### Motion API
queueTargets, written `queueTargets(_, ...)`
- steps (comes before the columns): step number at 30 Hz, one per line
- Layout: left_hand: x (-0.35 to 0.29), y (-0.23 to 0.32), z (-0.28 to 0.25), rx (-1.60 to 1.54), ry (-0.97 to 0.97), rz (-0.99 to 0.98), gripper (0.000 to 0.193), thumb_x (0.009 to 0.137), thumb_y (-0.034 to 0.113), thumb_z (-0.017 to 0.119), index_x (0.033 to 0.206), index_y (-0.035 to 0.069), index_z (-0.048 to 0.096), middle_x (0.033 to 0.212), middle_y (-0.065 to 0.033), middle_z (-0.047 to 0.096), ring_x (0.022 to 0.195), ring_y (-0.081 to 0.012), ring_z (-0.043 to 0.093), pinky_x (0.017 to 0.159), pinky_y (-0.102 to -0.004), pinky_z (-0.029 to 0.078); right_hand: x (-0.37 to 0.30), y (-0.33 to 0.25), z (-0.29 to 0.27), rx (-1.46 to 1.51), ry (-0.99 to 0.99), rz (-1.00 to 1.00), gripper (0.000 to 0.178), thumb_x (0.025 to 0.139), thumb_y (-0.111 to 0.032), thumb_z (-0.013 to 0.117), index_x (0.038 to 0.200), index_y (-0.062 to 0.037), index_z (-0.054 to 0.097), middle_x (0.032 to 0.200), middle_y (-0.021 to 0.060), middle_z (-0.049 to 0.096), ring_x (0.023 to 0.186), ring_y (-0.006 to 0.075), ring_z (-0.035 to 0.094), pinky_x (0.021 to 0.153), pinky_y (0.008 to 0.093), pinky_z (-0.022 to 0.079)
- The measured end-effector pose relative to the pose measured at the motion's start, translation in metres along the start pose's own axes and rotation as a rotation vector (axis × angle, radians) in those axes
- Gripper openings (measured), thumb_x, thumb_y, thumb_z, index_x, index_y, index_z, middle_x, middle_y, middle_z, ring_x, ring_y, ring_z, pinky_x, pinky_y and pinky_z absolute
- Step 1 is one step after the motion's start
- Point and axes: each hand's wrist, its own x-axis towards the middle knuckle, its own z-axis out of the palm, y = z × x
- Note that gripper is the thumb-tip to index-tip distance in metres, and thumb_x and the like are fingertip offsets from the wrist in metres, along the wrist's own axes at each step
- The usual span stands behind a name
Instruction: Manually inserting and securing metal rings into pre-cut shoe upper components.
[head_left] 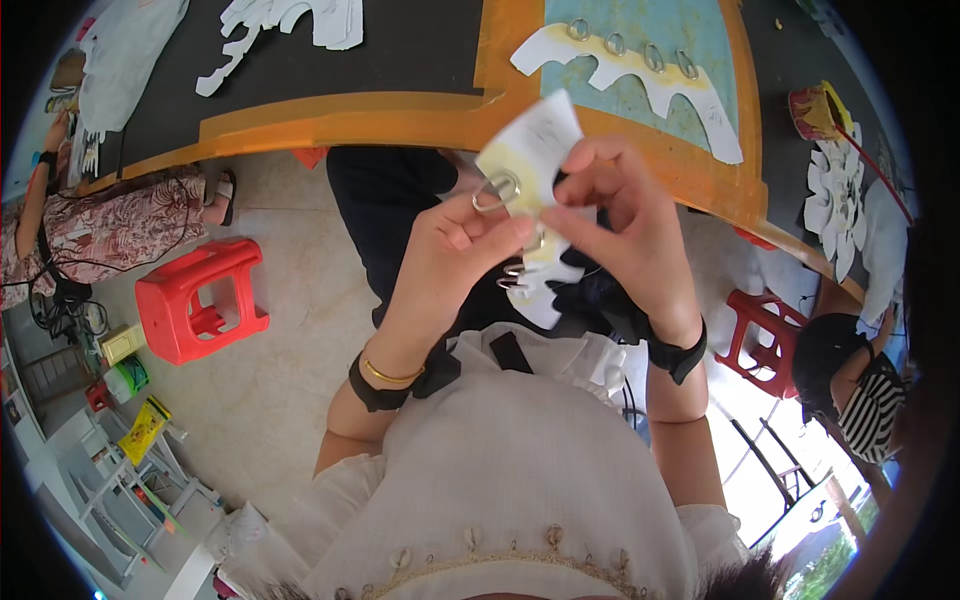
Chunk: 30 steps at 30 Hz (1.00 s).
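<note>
A white and pale yellow paper piece (530, 160) with a silver ring (495, 191) was seen. The bench (400, 115) was edged orange, the stool (200, 300) red.

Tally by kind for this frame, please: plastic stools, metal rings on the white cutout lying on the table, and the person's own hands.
Red plastic stools: 2, one left, one right
Metal rings on the table cutout: 4
Own hands: 2, left hand, right hand, both on a held white piece
Total: 8
</note>
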Motion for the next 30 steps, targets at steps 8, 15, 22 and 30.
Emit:
queueTargets(8, 0.013, -0.004, 0.025, -0.125, 0.414, 0.411, 0.01, 0.085, 0.01, 0.064, 0.086, 0.001, 0.059, 0.083, -0.0053, 0.065, 0.073, -0.0092, 0.062, 0.063, -0.0216, 0.049, 0.0, 0.003, 0.033, -0.606, 0.636, -0.613, 0.024, 0.058, -0.011, 0.08, 0.076, -0.0105, 0.065, 0.078, 0.0015, 0.055, 0.072, 0.019, 0.05, 0.064, 0.03, 0.037)
queueTargets(15, 0.013, -0.007, 0.023, -0.267, 0.382, 0.362, 0.011, 0.085, 0.008, 0.062, 0.078, 0.001, 0.059, 0.082, -0.0057, 0.064, 0.07, -0.0091, 0.061, 0.062, -0.0209, 0.049, 0.003, 0.004, 0.035, -0.654, 0.622, -0.597, 0.021, 0.059, -0.012, 0.078, 0.077, -0.0123, 0.067, 0.076, -0.0022, 0.056, 0.074, 0.0169, 0.051, 0.065, 0.0305, 0.035)
queueTargets(22, 0.008, -0.012, 0.021, -0.17, 0.415, 0.412, 0.01, 0.085, 0.008, 0.063, 0.082, -0.002, 0.061, 0.081, -0.006, 0.064, 0.072, -0.0073, 0.058, 0.068, -0.0207, 0.048, 0.007, 0.007, 0.038, -0.581, 0.57, -0.526, 0.017, 0.062, -0.005, 0.074, 0.075, -0.0096, 0.063, 0.073, 0.0002, 0.056, 0.073, 0.0202, 0.052, 0.067, 0.0316, 0.037)
queueTargets(30, 0.004, -0.009, 0.005, 0.031, 0.478, 0.486, 0.009, 0.088, 0.008, 0.06, 0.086, -0.001, 0.061, 0.087, -0.0058, 0.064, 0.082, -0.0095, 0.059, 0.079, -0.0258, 0.046, -0.003, -0.007, 0.025, -0.217, 0.548, -0.334, 0.011, 0.07, -0.001, 0.071, 0.077, -0.0026, 0.064, 0.077, 0.0044, 0.061, 0.067, 0.0131, 0.055, 0.057, 0.0231, 0.044)
